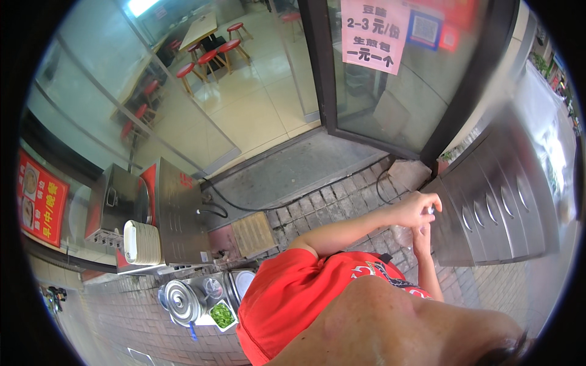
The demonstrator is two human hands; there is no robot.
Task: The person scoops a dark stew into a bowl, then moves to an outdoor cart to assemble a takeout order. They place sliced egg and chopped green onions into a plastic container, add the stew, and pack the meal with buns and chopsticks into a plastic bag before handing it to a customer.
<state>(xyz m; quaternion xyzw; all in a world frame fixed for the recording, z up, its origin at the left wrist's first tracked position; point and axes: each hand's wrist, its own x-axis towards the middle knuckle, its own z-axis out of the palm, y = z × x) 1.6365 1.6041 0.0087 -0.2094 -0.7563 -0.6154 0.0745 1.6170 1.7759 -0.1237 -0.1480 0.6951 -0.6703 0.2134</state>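
My left hand (423,208) is raised beside a stainless steel cabinet, its fingers curled around a small pale, shiny item (431,211). Just below it and almost touching is my right hand (421,234), closed at the top of a clear plastic item (403,236), perhaps a bag or a bottle; its shape is hard to tell. The clear item hangs over the brick paving. The fingers of my right hand are partly hidden behind my left hand.
At right stands the louvred steel cabinet (494,206). A glass door (389,91) opens by a stone step (284,169); a black hose (274,208) crosses the paving. At left are stacked trays (144,242), a lidded steel pot (181,299) and chopped greens (222,314).
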